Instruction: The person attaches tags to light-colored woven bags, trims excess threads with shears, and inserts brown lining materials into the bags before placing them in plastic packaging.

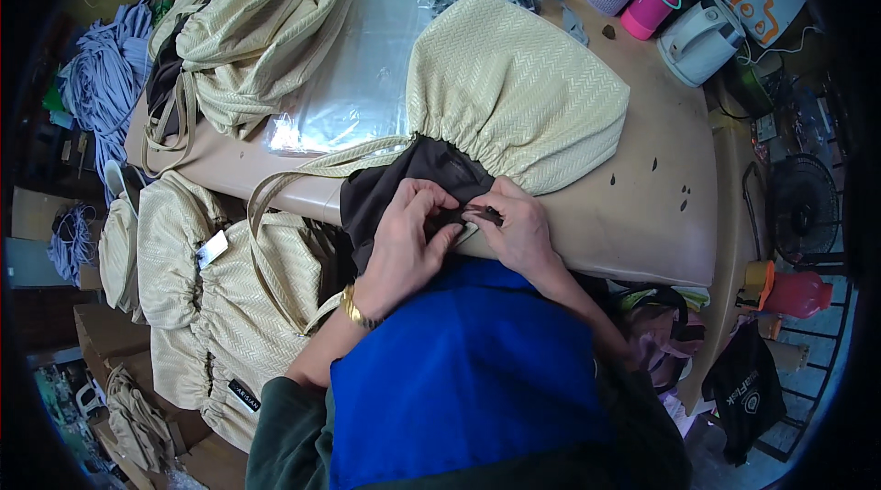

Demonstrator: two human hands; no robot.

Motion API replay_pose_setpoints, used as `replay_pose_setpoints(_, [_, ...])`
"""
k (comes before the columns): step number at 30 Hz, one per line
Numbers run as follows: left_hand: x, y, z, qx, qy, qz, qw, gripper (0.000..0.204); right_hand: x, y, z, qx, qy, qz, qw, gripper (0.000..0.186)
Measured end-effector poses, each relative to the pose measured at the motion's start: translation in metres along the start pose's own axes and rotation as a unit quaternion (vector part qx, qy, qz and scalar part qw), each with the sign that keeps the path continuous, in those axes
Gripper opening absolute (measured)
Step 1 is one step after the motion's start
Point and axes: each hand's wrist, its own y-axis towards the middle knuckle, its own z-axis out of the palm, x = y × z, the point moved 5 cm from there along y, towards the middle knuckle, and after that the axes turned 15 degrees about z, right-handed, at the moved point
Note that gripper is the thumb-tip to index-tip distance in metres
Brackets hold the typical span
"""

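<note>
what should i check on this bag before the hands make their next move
1. Both hands at the dark lining: ok, left hand and right hand meet there, fingertips close together.
2. Exact grip between the fingertips: cannot tell, the detail is small and partly covered.
3. Woven bag supported: ok, it lies on the table.
4. Strap clear of the fingertips: ok, it loops off to the left.
5. Strap clear of the bracelet: cannot tell, they look very close.
6. White kettle apart from the bag: ok.
</note>
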Motion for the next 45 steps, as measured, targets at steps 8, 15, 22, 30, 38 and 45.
replay_pose_setpoints(8, [0.035, -0.025, 0.044, -0.063, -0.368, -0.192, 0.907, 0.042, -0.016, 0.004, 0.002, 0.020, 0.318, 0.110, 0.942, 0.014])
replay_pose_setpoints(15, [0.027, -0.017, 0.043, -0.106, -0.241, -0.097, 0.960, 0.023, -0.003, 0.000, -0.001, -0.007, 0.254, 0.076, 0.964, 0.012])
replay_pose_setpoints(22, [0.037, -0.026, 0.049, -0.148, -0.378, -0.186, 0.895, 0.011, 0.055, -0.012, -0.030, 0.035, 0.137, -0.002, 0.990, 0.015])
replay_pose_setpoints(30, [0.031, -0.032, 0.039, -0.135, -0.547, -0.263, 0.783, 0.023, 0.064, -0.025, -0.064, -0.099, -0.196, -0.070, 0.973, 0.035])
replay_pose_setpoints(38, [0.015, -0.024, 0.034, -0.137, -0.500, -0.239, 0.821, 0.021, 0.094, -0.030, -0.053, -0.140, -0.238, -0.191, 0.942, 0.022])
replay_pose_setpoints(45, [0.012, -0.023, 0.033, -0.138, -0.488, -0.215, 0.834, 0.020, 0.100, -0.028, -0.051, -0.144, -0.268, -0.196, 0.932, 0.017])
